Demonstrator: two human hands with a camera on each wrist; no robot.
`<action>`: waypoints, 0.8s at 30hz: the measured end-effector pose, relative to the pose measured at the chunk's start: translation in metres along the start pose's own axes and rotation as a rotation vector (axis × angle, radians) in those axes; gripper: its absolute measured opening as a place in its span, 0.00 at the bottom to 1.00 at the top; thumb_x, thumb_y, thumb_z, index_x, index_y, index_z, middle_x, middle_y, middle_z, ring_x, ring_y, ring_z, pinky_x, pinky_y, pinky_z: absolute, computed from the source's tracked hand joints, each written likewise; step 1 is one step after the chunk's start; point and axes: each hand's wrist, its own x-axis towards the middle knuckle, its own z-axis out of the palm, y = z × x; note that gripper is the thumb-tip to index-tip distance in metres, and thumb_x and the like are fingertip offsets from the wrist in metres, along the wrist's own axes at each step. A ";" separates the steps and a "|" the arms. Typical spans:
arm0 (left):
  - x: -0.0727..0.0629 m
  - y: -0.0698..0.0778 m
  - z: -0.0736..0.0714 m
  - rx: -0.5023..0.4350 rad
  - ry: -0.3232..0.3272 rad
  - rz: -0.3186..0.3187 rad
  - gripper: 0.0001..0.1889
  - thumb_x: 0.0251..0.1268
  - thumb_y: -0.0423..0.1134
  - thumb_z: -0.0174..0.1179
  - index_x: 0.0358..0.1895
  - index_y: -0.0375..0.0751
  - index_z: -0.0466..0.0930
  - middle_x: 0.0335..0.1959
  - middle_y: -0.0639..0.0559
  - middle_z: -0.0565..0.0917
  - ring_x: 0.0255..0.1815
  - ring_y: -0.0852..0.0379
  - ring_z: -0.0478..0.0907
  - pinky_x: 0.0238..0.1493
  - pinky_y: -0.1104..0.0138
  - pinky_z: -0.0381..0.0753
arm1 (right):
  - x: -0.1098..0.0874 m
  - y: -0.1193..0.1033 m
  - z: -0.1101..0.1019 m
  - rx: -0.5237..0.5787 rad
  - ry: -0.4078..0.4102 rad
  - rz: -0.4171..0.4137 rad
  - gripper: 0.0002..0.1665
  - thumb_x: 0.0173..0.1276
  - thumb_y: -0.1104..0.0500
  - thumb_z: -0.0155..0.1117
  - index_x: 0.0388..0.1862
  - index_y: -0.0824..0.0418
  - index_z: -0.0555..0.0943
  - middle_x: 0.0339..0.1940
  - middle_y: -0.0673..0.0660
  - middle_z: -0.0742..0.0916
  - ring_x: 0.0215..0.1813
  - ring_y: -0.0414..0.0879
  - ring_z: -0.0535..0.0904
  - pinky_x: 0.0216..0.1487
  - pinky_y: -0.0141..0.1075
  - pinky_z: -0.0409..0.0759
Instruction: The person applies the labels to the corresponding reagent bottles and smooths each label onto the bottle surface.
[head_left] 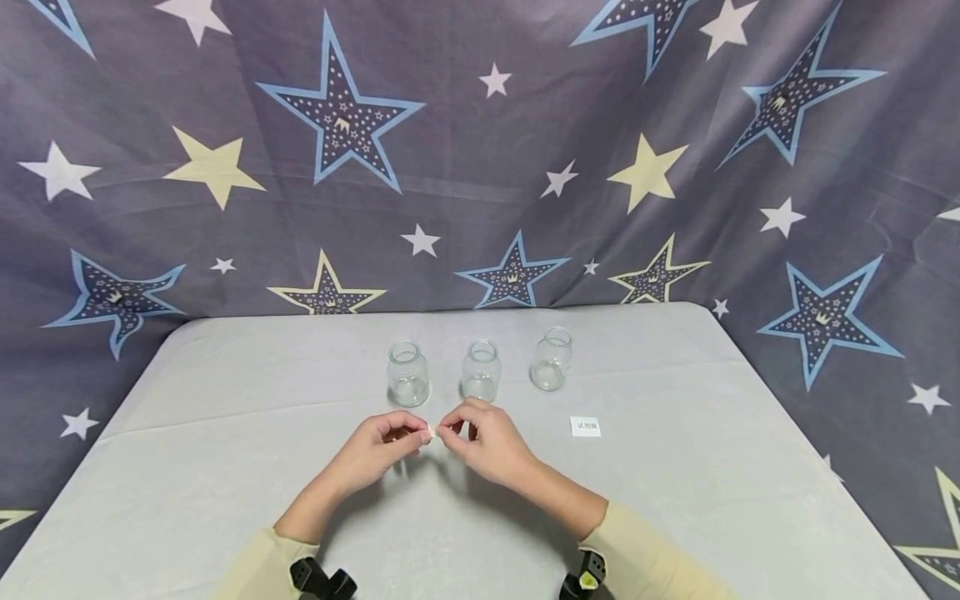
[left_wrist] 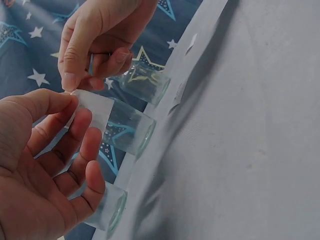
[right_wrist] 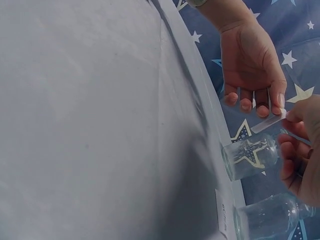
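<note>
Between my two hands is a small white paper label (left_wrist: 97, 109), its face showing in the left wrist view and its edge in the right wrist view. My left hand (head_left: 382, 446) pinches it at a corner with thumb and forefinger, the other fingers loosely bent below. Thumb and fingertips of my right hand (head_left: 483, 437) pinch at that same corner. Just beyond the hands stand three clear glass jars with open tops: a left jar (head_left: 408, 377), a middle jar (head_left: 481, 372) partly behind my right hand, and a right jar (head_left: 551, 360).
A white card (head_left: 585, 427) with printed characters lies on the table to the right of my right hand. Pale grey cloth covers the table (head_left: 225, 467). Behind it hangs a dark curtain (head_left: 465, 158) with a star pattern.
</note>
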 end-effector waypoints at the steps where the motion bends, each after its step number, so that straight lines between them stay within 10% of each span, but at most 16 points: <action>1: 0.000 -0.001 0.000 -0.002 0.001 0.001 0.10 0.63 0.38 0.58 0.40 0.34 0.80 0.32 0.38 0.81 0.29 0.60 0.77 0.29 0.70 0.74 | 0.000 0.000 0.000 0.003 0.007 -0.004 0.05 0.61 0.59 0.63 0.30 0.59 0.83 0.26 0.48 0.81 0.23 0.31 0.67 0.25 0.23 0.69; 24: -0.004 -0.007 0.000 0.029 0.056 -0.084 0.08 0.61 0.38 0.60 0.36 0.36 0.81 0.29 0.41 0.80 0.23 0.61 0.71 0.22 0.72 0.71 | 0.000 0.005 -0.005 0.061 0.012 0.155 0.03 0.61 0.60 0.62 0.30 0.55 0.82 0.26 0.47 0.82 0.23 0.36 0.69 0.26 0.26 0.71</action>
